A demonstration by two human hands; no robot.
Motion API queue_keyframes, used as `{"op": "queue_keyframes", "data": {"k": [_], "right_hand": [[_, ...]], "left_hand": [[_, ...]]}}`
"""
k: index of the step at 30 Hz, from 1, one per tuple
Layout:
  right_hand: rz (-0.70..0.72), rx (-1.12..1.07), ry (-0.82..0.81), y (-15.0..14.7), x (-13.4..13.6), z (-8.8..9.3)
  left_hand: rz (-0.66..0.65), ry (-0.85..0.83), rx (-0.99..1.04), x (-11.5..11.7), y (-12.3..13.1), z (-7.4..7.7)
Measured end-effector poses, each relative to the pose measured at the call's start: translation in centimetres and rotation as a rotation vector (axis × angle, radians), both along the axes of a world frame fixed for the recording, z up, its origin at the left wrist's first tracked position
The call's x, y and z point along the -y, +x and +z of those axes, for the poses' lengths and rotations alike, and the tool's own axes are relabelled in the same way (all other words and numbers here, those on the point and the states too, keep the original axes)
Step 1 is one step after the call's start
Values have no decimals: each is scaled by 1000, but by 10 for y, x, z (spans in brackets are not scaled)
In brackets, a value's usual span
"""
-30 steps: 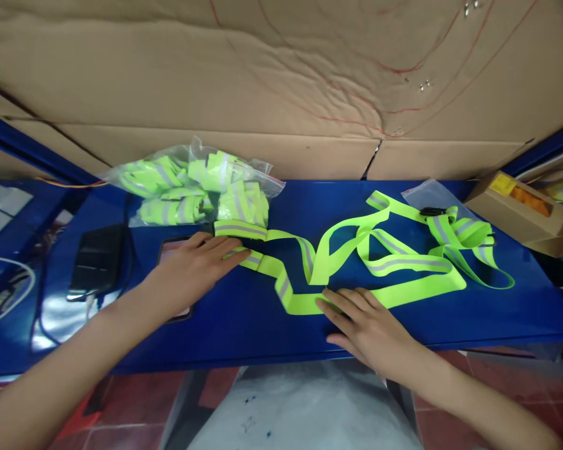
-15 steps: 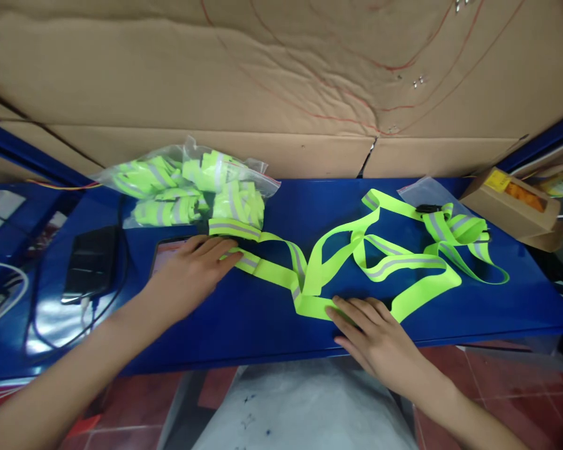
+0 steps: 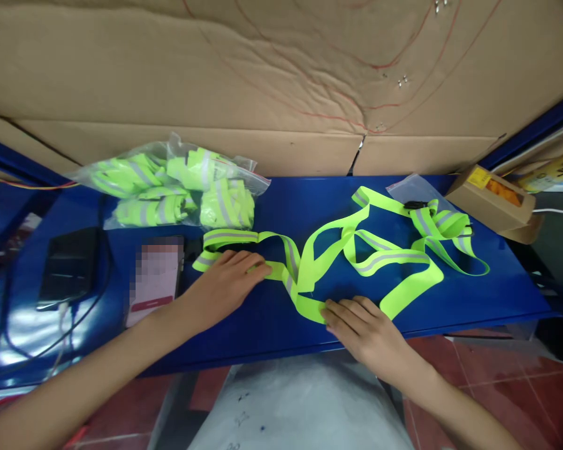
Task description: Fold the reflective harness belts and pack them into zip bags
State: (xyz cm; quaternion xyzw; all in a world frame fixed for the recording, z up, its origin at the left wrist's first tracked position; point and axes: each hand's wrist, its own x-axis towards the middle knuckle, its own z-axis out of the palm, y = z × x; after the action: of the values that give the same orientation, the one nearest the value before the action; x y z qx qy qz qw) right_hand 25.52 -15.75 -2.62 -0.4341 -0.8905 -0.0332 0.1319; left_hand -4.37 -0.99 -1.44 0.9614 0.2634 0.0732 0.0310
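A long neon-yellow reflective strap with a grey stripe lies in loose loops across the blue table. My left hand is closed over its left part, fingers together on the band. Further right, near the table's front edge, my right hand has its fingers pressed together on the lower run of the same strap. Both thumbs are mostly hidden. A black buckle sits on the strap at the right, beside a bunched part of it.
Clear plastic bags of folded neon straps lie at the back left. A phone and a black cabled device are on the left. At the right are an empty-looking zip bag and a cardboard box. Cardboard lines the back.
My left hand has moved right along the strap, uncovering the phone and the strap's left loop. My right hand's fingers have closed in on the strap. The view has shifted slightly.
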Motion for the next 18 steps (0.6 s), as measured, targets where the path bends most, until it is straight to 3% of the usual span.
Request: {"op": "queue_keyframes", "data": {"k": [8,10,15,18], "right_hand": [[-64,-24,-2,2,-2,5],[-88,-141,-105,3,-6,13],[-213,-451,-550,5,-15,34],[-221,-398,-436,11,-13,40]], "left_hand": [[106,-16,10,-10,-29,1],[110,-6,17,-12,-30,0],[112,63,-9,-14,-35,-1],[131,123,-76,-7,-35,2]]}}
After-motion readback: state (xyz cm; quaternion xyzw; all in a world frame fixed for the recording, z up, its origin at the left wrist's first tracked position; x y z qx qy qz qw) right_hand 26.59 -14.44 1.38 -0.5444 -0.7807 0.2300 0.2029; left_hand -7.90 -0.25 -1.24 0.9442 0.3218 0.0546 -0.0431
